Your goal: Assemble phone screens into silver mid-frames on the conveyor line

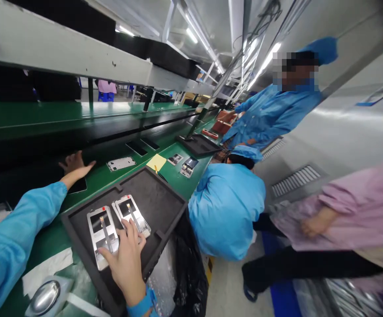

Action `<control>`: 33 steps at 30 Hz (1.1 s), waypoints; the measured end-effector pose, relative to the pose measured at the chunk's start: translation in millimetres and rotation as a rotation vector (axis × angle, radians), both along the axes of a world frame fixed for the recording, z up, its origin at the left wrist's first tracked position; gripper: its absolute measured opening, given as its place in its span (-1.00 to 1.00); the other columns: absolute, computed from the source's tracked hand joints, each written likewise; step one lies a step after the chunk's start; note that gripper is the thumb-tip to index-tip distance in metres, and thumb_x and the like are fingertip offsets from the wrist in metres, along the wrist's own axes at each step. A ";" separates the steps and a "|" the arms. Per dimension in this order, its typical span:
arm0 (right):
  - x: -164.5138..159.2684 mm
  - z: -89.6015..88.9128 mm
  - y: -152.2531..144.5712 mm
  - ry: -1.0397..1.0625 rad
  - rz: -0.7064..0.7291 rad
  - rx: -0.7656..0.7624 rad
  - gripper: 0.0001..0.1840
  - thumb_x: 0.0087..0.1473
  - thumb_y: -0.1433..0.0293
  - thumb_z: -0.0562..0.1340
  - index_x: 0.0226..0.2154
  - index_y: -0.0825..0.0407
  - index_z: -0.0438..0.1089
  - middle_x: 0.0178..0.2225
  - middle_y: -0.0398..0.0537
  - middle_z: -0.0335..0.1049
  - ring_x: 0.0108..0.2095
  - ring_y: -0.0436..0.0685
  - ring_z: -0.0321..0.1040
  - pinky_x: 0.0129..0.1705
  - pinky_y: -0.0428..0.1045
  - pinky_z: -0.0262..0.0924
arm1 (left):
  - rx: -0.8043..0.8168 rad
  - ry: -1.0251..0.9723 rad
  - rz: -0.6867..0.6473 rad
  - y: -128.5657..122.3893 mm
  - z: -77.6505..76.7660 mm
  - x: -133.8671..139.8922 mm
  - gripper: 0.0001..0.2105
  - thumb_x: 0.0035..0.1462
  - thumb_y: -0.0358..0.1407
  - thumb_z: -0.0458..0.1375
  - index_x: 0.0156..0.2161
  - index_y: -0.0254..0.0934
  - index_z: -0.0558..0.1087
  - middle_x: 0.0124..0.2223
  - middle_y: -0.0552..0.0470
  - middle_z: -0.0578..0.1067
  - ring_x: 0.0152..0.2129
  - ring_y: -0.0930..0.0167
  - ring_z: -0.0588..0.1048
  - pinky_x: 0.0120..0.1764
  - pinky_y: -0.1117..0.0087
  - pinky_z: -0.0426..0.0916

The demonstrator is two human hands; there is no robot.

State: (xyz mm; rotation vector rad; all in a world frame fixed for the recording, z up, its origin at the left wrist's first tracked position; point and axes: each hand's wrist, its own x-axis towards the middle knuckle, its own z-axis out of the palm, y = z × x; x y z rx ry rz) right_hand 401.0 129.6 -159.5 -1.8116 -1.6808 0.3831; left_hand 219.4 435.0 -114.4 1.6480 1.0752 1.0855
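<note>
My left hand (pixel 74 168) reaches across the green bench with its fingers spread. Partly beneath its wrist lies a dark phone panel (pixel 80 186); whether the hand touches it cannot be told. Over a black foam tray (pixel 151 180), my right hand (pixel 128 253) is open. Its thumb rests at a white phone screen assembly (pixel 94 233) on the left, and its fingers lie on a small stack of similar screen assemblies (pixel 141 216) on the right. Both show silver backs, flex cables and red stickers. A blue band (pixel 143 304) circles my right wrist.
Beyond the tray are a white phone frame (pixel 121 164), dark panels (pixel 136 148), a yellow note (pixel 156 162) and another black tray (pixel 199 144). A round metal-topped bottle (pixel 45 297) stands front left. A black bag (pixel 189 268) hangs beside the bench; co-workers (pixel 227 207) are at right.
</note>
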 end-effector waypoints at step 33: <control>0.2 57.0 -13.2 0.602 -0.180 0.283 -0.41 0.13 -0.18 0.23 -0.40 0.04 0.46 -0.43 -0.03 0.49 -0.32 0.21 0.40 -0.19 0.05 0.28 | -0.448 -0.710 0.293 -320.0 123.1 -162.2 -0.53 0.55 -0.13 -0.16 0.41 -0.23 0.23 -0.12 -0.17 0.68 -0.42 0.23 0.68 -0.40 0.22 0.60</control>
